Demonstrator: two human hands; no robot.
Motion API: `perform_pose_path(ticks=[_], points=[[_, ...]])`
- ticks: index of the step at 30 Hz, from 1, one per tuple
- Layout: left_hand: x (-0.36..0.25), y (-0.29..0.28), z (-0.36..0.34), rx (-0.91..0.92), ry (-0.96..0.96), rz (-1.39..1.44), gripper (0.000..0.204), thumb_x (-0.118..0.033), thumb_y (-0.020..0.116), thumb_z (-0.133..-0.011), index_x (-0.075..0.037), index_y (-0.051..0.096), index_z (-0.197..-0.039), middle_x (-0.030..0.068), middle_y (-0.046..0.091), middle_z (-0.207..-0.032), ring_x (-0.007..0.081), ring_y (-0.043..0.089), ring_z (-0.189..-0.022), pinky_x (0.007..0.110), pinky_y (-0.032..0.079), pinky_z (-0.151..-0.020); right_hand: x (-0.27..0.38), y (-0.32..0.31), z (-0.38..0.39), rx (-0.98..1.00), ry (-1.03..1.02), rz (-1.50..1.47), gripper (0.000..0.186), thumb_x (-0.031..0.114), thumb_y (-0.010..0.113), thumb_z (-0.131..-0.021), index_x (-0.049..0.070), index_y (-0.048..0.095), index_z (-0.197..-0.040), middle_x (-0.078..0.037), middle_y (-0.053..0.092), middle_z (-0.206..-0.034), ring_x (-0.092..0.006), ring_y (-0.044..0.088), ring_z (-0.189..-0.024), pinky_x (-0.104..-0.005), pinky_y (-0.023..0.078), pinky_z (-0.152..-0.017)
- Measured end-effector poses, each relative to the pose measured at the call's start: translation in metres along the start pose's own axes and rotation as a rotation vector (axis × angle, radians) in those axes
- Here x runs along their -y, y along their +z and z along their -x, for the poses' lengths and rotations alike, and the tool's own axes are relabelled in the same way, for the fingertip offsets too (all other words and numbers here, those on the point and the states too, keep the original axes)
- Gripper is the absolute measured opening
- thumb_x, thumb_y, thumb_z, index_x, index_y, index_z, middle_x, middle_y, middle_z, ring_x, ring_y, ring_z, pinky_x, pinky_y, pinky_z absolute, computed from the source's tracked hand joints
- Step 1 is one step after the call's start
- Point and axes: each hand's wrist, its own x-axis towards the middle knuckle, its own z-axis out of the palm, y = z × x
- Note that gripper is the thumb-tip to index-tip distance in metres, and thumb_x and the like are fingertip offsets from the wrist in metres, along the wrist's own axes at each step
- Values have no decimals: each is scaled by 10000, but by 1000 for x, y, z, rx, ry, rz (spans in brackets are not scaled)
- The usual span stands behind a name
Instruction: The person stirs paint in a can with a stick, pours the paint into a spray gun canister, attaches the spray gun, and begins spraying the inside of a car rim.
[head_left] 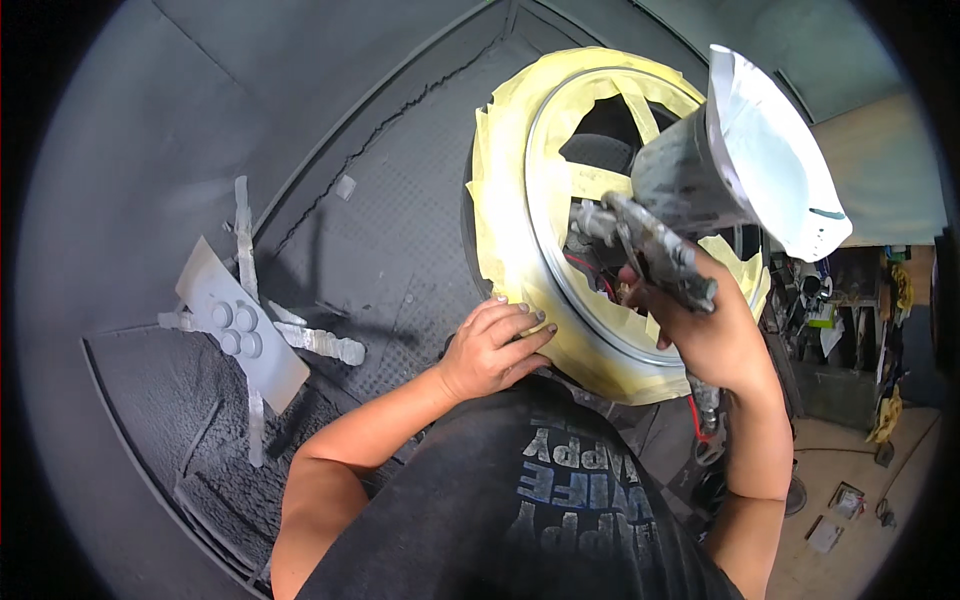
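My right hand is wrapped round the handle of a paint-stained spray gun. A grey paint-smeared cup sits tilted on top of the gun, with a white flared liner standing out of its mouth. The gun's nozzle faces a car wheel, whose tyre and spokes are covered with yellow masking tape; a ring of its rim shows bare and grey. On the tape at the wheel's near edge lies my left hand, fingers stretched out and fingertips darkened. The gun and my right hand hide part of the wheel's centre.
To the left, a cross-shaped stand wrapped in whitish tape carries a pale panel with several round caps. A long crack runs along the grey floor. Cluttered shelves stand at the right, near cables on the floor.
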Motion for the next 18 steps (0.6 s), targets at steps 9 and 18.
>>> perform_pose_path(ticks=[9, 18], points=[[-14, 4, 6, 97, 37, 85, 506, -273, 876, -718, -149, 745, -1191, 43, 664, -1189, 249, 626, -1130, 440, 485, -1003, 7, 1, -1, -118, -19, -17, 371, 15, 619, -983, 4, 593, -1353, -55, 697, -1132, -102, 664, -911, -234, 536, -617], [21, -31, -17, 60, 52, 18, 520, -261, 860, -691, -132, 744, -1180, 59, 663, -1177, 286, 636, -1115, 485, 467, -1016, 5, -2, 17, 86, 59, -41, 494, -25, 553, -916, -8, 553, -1409, -67, 702, -1113, -107, 653, -802, -249, 524, -601]])
